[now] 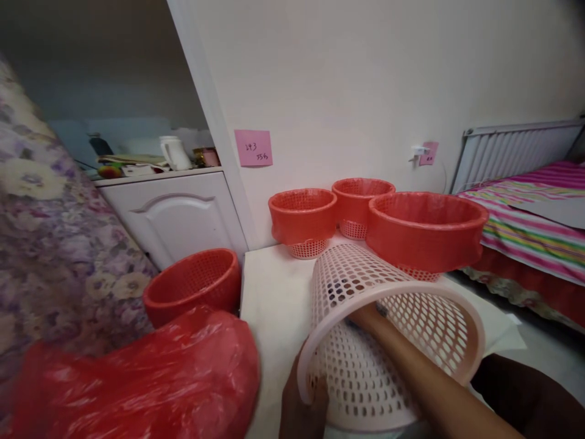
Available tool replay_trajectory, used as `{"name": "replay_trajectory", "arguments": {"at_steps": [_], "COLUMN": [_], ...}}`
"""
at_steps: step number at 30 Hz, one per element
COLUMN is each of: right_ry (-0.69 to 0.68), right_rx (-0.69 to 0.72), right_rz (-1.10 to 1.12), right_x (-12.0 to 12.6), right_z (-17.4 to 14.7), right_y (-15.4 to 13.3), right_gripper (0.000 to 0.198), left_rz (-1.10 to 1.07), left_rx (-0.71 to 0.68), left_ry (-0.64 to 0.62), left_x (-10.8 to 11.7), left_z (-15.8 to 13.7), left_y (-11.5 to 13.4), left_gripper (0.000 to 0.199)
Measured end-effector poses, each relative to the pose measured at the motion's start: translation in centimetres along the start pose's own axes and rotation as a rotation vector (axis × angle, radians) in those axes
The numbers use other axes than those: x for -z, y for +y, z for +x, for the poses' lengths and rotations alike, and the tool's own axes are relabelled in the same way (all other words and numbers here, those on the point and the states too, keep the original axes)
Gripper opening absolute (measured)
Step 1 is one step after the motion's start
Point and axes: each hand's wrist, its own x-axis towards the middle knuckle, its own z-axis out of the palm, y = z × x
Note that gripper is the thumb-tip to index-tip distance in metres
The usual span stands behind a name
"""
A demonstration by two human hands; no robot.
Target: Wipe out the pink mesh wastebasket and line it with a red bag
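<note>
A pale pink perforated basket point(365, 366) lies on its side on the white table point(274, 299), with its mouth towards me. My left hand point(299, 408) grips its rim at the lower left. My right hand point(365, 316) and forearm reach deep inside the basket, and the mesh wall hides the fingers. A crumpled red plastic bag point(150, 378) lies just left of my left hand, partly blurred.
Three baskets lined with red bags stand at the table's far side: left point(302, 219), middle point(361, 198) and a nearer one on the right point(425, 228). Another red-lined basket point(194, 283) sits left of the table. A floral cover point(55, 244), a white cabinet point(176, 210) and a striped bed point(534, 225) surround it.
</note>
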Motion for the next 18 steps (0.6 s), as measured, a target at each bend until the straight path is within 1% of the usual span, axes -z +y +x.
{"name": "replay_trajectory", "arguments": {"at_steps": [2,4,7,9,11,14,16,18], "right_ry": [-0.025,-0.065,-0.138,-0.191,-0.249,-0.327,-0.380,-0.463], "right_rx": [-0.017,-0.016,-0.016,-0.011,0.015,0.087,0.132,0.179], "right_rz": [-0.053,-0.096,-0.140,-0.161,-0.172,-0.156,-0.099,-0.007], "right_x": [-1.1,-1.6,-1.4,-0.7,0.2,1.7,2.8,4.2], "right_z": [0.1,-0.1,-0.7,-1.9,-4.1,-8.7,-11.9,-14.3], "right_y": [0.7,1.2,1.2,0.8,0.2,-0.9,-1.5,-2.2], "right_gripper": [0.026,0.028,0.040,0.052,0.059,0.059,0.059,0.058], "left_rz": [0.021,0.018,0.006,-0.001,-0.018,-0.031,-0.012,0.024], "left_rx": [-0.001,0.004,0.031,0.049,0.058,0.083,0.121,0.128], "left_ry": [-0.002,-0.019,-0.007,0.016,0.025,0.007,0.009,0.032], "left_x": [-0.4,-0.5,-0.5,-0.4,-0.3,0.0,0.1,0.4], "left_z": [-0.1,-0.1,-0.1,-0.1,-0.1,-0.3,-0.4,-0.5], "left_y": [-0.7,-1.1,-1.1,-0.9,-0.6,-0.2,0.3,1.2], "left_gripper": [0.057,0.057,0.055,0.053,0.050,0.046,0.044,0.042]}}
